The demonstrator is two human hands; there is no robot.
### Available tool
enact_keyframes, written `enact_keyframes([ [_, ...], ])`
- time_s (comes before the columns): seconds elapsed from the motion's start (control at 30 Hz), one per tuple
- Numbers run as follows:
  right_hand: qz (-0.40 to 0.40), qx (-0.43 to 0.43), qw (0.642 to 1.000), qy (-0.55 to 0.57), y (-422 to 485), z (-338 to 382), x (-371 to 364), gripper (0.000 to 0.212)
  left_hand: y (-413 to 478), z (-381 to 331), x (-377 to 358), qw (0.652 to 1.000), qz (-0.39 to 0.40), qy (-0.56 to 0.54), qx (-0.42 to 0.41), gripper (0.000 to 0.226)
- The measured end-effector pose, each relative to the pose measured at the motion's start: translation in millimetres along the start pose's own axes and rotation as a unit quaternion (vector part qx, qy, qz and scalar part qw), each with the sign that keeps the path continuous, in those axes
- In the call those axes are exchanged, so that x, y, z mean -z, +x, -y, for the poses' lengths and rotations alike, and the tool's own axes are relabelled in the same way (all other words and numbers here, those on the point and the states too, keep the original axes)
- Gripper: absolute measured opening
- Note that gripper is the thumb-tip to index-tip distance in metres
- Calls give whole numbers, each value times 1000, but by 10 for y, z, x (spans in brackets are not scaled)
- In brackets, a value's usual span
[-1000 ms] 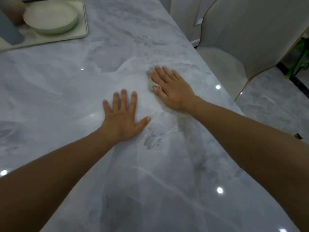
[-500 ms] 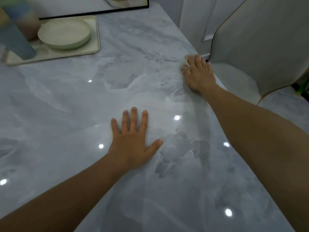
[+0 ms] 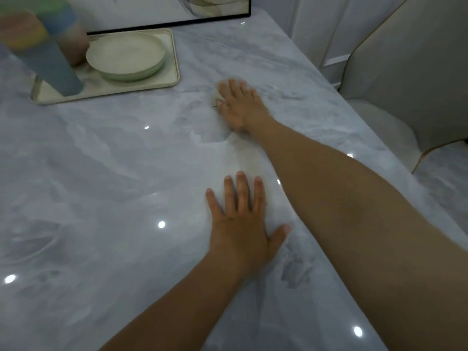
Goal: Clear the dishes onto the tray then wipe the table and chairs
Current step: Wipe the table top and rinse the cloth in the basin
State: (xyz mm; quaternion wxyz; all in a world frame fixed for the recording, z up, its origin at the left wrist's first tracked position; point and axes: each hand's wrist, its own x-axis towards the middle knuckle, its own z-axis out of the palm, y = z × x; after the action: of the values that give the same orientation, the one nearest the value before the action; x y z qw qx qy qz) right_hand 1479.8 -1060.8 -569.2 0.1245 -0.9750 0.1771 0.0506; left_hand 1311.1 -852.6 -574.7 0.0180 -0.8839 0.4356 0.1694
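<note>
My right hand (image 3: pixel 239 106) lies flat with straight fingers on a small pale cloth (image 3: pixel 216 98), pressing it onto the grey marble table (image 3: pixel 114 173); only the cloth's left edge shows under the fingers. My left hand (image 3: pixel 243 224) rests flat on the table nearer to me, fingers spread. At the far left a cream tray (image 3: pixel 174 72) holds stacked pale green plates (image 3: pixel 126 55), a tall blue cup stack (image 3: pixel 50 59) and a pinkish cup (image 3: pixel 78 46). A cream chair (image 3: pixel 405 72) stands at the table's right side.
A black-framed picture (image 3: pixel 177 11) leans at the table's far edge behind the tray. White cabinet doors (image 3: pixel 324 29) stand beyond the chair. The table's right edge runs diagonally past my right forearm, with grey floor tiles (image 3: pixel 445 173) below.
My right hand slid the cloth from the middle out to the table's right edge and now back left toward the tray. My left hand stayed planted while the view tilted up.
</note>
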Motion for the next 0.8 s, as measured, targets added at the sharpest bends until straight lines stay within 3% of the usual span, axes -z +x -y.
enact_keyframes([
  [0.17, 43, 92, 995, -13, -141, 479, -123, 63, 11, -12, 22, 999, 25, 30, 9, 109],
  [0.37, 64, 135, 989, 2, -541, 176, -96, 61, 41, 5, -18, 1000, 24, 5, 20, 101],
  [0.67, -15, -88, 996, 19, -1307, -1418, 101, 63, 21, -12, 24, 999, 19, -12, 25, 101],
  [0.8, -65, -180, 982, 8, -1494, -1600, 41, 65, -52, 48, 115, 999, 20, -35, 0, 102],
])
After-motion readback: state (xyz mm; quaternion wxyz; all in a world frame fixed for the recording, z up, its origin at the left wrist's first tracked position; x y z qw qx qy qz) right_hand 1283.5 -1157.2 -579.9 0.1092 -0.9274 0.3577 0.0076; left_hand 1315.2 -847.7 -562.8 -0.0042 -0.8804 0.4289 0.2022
